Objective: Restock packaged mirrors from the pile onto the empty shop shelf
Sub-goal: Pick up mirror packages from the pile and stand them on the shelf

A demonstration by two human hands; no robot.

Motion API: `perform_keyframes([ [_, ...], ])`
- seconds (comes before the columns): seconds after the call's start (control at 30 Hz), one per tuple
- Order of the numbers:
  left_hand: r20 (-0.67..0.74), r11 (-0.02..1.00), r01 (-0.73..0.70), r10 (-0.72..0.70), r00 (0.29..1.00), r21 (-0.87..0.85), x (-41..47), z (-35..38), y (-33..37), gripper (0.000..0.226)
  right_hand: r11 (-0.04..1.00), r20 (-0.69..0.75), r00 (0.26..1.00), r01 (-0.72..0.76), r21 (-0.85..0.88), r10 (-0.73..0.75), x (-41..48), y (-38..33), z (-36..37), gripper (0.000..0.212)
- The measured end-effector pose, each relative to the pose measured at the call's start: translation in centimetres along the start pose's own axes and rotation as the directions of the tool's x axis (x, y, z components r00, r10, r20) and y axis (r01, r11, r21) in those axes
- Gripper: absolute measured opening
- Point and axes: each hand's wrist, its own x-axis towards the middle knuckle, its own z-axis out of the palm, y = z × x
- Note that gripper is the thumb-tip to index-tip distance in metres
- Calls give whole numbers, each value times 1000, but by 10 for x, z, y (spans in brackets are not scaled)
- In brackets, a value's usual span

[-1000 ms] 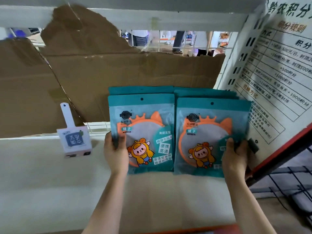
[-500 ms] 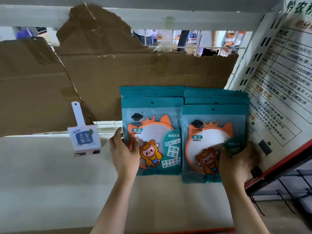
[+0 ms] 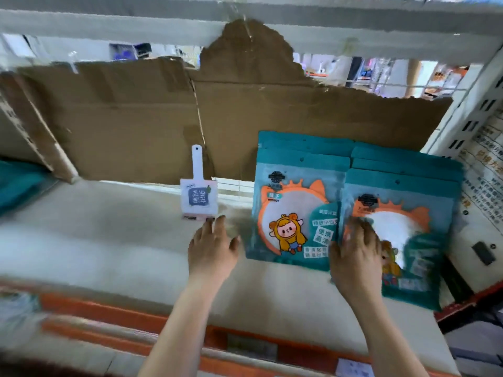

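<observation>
Two stacks of teal packaged mirrors lean side by side at the right end of the white shelf point(image 3: 109, 240). The left stack point(image 3: 296, 208) shows an orange-rimmed mirror and a cartoon girl. The right stack point(image 3: 408, 221) stands against the shelf's right wall. My left hand point(image 3: 213, 246) hovers over bare shelf just left of the left stack, fingers relaxed, holding nothing. My right hand point(image 3: 356, 248) lies with spread fingers over the lower left part of the right stack's front pack. The view is blurred.
A small white hanging tag point(image 3: 198, 197) with a handle stands on the shelf left of my left hand. Torn brown cardboard point(image 3: 136, 123) lines the back. Something teal point(image 3: 16, 183) lies at the far left. An orange price rail point(image 3: 122, 319) edges the shelf front.
My left hand has let go of the left stack and moved left off it. My right hand has slid left across the right stack. The camera has swung to the left.
</observation>
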Motion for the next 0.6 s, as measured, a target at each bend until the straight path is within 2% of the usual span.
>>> perform_keyframes([
  [0.17,-58,982,187,-189,980,-34,-40,-35,-49,53,974,104,974,185,132,-199,-10,-44,10,39],
  [0.23,-109,971,236,-239,965,-40,-59,-50,-70,54,946,156,947,247,208,-281,-15,-65,15,34],
  [0.3,-118,955,294,-295,948,-25,-78,-62,-90,57,922,259,901,279,270,-348,-22,-89,21,39],
  [0.43,-155,909,415,-406,901,29,-112,-78,-124,59,873,525,700,425,238,-484,-44,-131,40,54],
  [0.5,-204,880,475,-462,863,20,-129,-86,-141,58,842,597,606,470,265,-526,-57,-150,48,56],
  [0.6,-264,840,542,-518,814,23,-153,-101,-167,55,801,645,513,527,283,-566,-76,-179,56,55],
])
